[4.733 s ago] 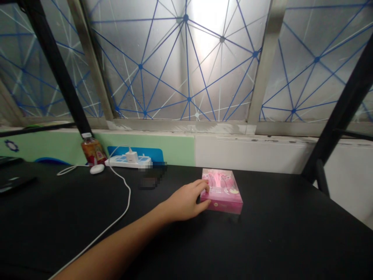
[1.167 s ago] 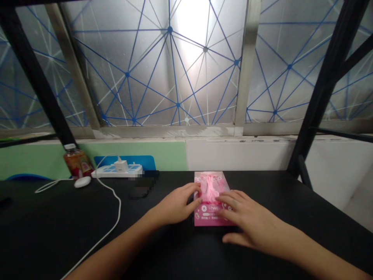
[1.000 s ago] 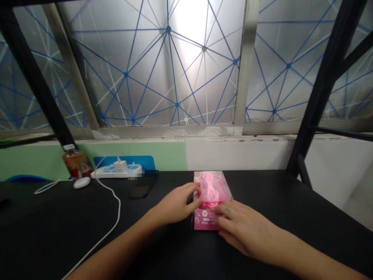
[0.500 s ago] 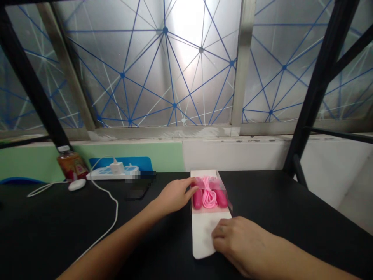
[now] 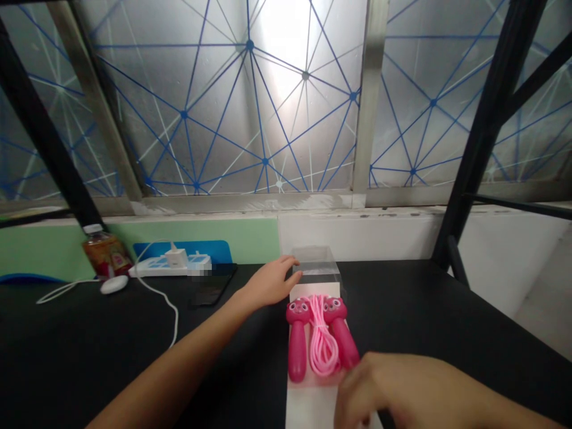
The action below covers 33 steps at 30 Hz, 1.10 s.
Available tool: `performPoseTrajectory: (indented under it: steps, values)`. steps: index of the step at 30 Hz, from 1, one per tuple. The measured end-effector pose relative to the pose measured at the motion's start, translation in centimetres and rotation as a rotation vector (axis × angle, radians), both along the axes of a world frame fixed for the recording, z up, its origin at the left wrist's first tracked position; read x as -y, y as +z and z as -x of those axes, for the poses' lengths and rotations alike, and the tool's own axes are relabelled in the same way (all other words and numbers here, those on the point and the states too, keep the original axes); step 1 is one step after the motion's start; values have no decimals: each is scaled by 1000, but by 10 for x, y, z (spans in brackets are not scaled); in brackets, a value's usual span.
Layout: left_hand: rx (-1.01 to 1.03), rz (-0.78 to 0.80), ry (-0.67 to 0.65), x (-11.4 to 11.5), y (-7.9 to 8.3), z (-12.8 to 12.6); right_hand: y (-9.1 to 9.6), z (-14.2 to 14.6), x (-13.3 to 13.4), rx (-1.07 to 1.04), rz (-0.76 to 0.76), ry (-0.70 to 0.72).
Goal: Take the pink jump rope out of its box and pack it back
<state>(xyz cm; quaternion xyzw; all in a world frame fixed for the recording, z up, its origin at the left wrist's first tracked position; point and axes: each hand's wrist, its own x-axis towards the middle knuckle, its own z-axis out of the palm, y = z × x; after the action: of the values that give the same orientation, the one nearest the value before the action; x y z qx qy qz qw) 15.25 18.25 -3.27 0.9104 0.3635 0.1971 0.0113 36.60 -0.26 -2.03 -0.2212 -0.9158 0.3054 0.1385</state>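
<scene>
A pink skipping rope [image 5: 318,341] with two animal-faced handles lies on a white card insert [image 5: 308,408] on the black table. The insert sticks out toward me from a clear plastic box [image 5: 315,267] at the far end. My left hand [image 5: 269,282] rests against the left side of that clear box, fingers curled round its corner. My right hand [image 5: 393,390] is closed on the near end of the white insert, at the bottom of the view; its fingertips are partly hidden.
The black table [image 5: 447,333] runs to a drop on the right. At the back left stand a drink bottle [image 5: 105,251], a white power strip [image 5: 170,264] with a charger and white cable [image 5: 172,313], a white pod [image 5: 114,284] and a dark phone [image 5: 210,289]. Black frame posts [image 5: 482,131] flank the window.
My right hand has drawn the white insert with the skipping rope out of the clear box toward me. My left hand stayed on the box, which had been turned lengthwise earlier.
</scene>
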Motion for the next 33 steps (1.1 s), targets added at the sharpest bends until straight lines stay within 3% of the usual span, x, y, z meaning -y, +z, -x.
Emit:
performPoseTrajectory:
  steps: [2, 4, 7, 13, 19, 24, 33]
  values:
    - [-9, -22, 36, 21, 1, 13, -5, -4, -11, -83, -34, -211]
    - [-45, 40, 29, 41, -3, 27, -15, -5, -24, -129, -166, -492]
    - [-58, 135, -27, 59, -12, 43, -37, 2, -45, -97, -315, -700]
    - [25, 267, -106, 51, -19, 55, -60, 23, -70, -99, -188, -676]
    - [37, 390, -134, 48, -16, 65, -77, 19, -77, -206, 18, -743]
    - [8, 422, -161, 54, -11, 70, -75, 19, -70, -216, -71, -727]
    - [58, 406, -150, 48, -21, 78, -81, 29, -71, -244, -135, -688]
